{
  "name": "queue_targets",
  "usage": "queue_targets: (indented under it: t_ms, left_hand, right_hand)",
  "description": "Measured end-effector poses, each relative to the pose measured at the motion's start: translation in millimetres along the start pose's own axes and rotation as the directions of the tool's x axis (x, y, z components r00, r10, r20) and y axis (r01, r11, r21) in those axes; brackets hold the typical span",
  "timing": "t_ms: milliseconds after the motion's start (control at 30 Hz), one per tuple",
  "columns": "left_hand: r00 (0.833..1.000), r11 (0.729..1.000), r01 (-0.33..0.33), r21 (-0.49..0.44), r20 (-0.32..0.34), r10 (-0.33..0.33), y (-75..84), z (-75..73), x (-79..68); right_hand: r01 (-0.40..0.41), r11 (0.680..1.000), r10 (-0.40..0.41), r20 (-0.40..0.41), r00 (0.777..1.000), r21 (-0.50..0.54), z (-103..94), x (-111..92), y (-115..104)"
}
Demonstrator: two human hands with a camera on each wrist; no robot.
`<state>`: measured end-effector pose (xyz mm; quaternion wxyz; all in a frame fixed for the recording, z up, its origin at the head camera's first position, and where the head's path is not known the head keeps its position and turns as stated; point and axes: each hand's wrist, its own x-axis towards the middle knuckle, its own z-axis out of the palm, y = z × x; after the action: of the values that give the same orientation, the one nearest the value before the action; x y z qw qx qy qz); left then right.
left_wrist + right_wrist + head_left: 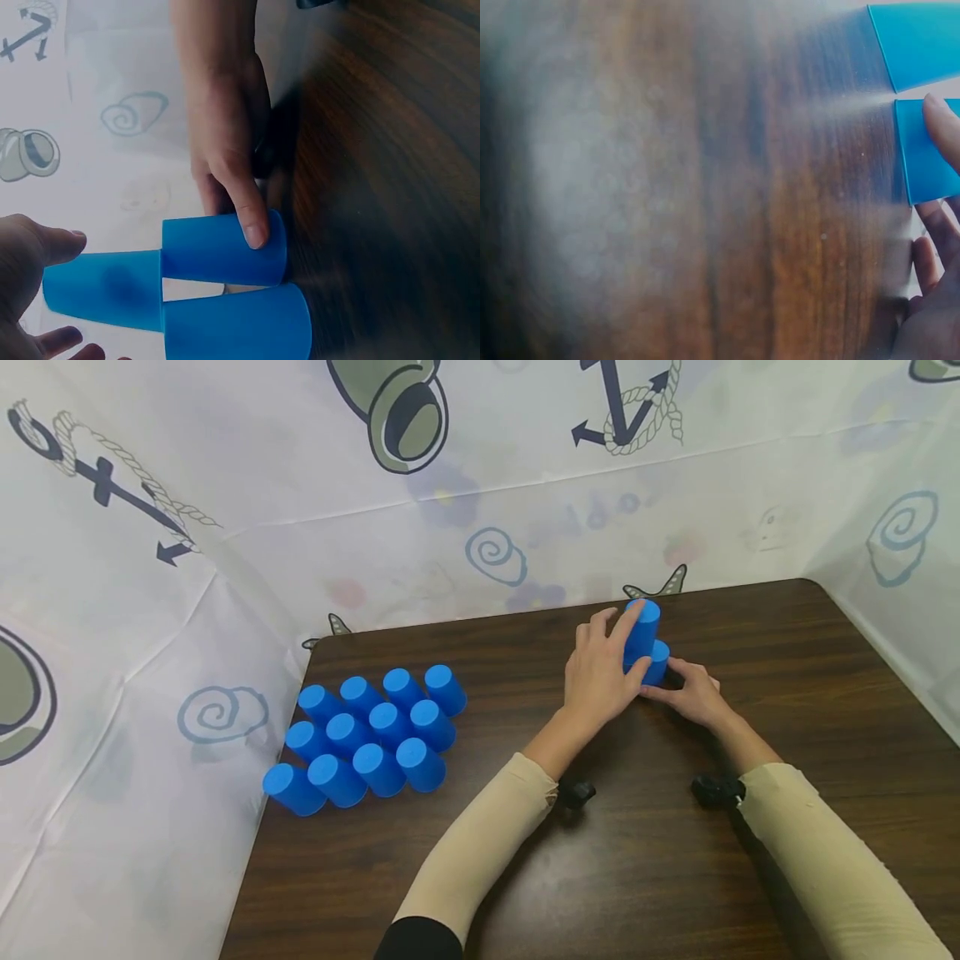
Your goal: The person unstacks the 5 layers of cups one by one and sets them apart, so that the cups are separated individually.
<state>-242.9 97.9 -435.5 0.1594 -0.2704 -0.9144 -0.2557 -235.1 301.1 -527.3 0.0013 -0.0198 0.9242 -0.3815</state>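
Two upside-down blue cups stand side by side near the back edge, and an upper cup [643, 631] sits across them. The left wrist view shows the left lower cup [240, 326] and the right lower cup [199, 251]. My left hand [600, 668] surrounds the upper cup with spread, fairly straight fingers; in the left wrist view a small gap separates some fingertips from its side. Thumb and fingers of my right hand [693, 693] grip the right lower cup, the thumb [945, 135] lying on its near side.
At the left of the brown wooden table [510, 877], several more upside-down blue cups [378, 768] stand in three rows. A printed white cloth [375, 560] hangs behind and beside the table. Black wrist cameras [716, 791] sit under both sleeves.
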Motion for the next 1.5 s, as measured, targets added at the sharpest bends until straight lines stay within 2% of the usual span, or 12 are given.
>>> queue_targets:
  t_ms: [167,333,600,733,900,967,1033,1133,1200,1333,1500]
  left_hand:
    - [0.999,0.998,-0.02,0.064,0.027,0.018,5.3,7.6,12.7]
    - [0.998,0.995,-0.021,0.098,0.055,0.015,7.3,10.4,19.3]
    - [0.999,0.992,-0.035,0.123,0.027,0.032,5.5,15.1,21.8]
    - [0.999,0.995,-0.035,0.092,-0.015,0.037,0.2,14.2,19.2]
    - [0.993,0.999,-0.041,0.023,-0.11,0.044,-14.5,-4.9,6.6]
    - [0.99,1.0,-0.021,-0.016,-0.138,0.019,-24.8,-19.7,0.4]
    - [0.99,0.999,0.027,-0.047,-0.14,-0.033,-38.7,-36.2,-5.8]
    - [0.989,0.991,0.13,-0.03,-0.069,-0.131,-62.5,-61.9,-16.1]
    - [0.984,0.984,0.175,0.038,0.009,-0.175,-78.5,-76.4,-21.9]
    - [0.967,0.968,0.174,0.181,0.156,-0.203,-105.3,-94.2,-30.7]
    - [0.941,0.956,0.161,0.244,0.254,-0.223,-125.8,-98.3,-36.3]
  right_hand:
    - [0.046,0.999,-0.046,-0.018,0.999,0.016,-1.1,0.1,0.3]
    - [0.064,0.998,-0.063,-0.031,0.998,0.025,-1.9,1.5,-0.3]
    - [0.041,0.999,-0.04,-0.018,0.999,0.021,2.0,-2.0,2.3]
    - [0.022,1.0,-0.022,-0.022,1.0,0.016,3.4,-2.8,2.7]
    - [0.009,1.0,-0.008,-0.021,1.0,0.009,1.8,-1.6,1.6]
    - [0.002,1.0,-0.002,-0.013,1.0,0.002,0.6,-1.4,0.7]
    - [0.0,1.0,0.0,-0.006,1.0,-0.002,-0.3,-0.7,0.4]
    - [-0.001,1.0,0.001,0.001,1.0,-0.004,-1.2,0.0,-0.6]
    - [0.0,1.0,0.0,-0.001,1.0,-0.004,-1.5,0.4,-0.6]
    - [-0.006,1.0,0.006,-0.002,1.0,-0.009,-0.9,0.2,0.5]
    - [-0.015,1.0,0.015,-0.001,1.0,-0.013,-0.7,0.0,2.0]
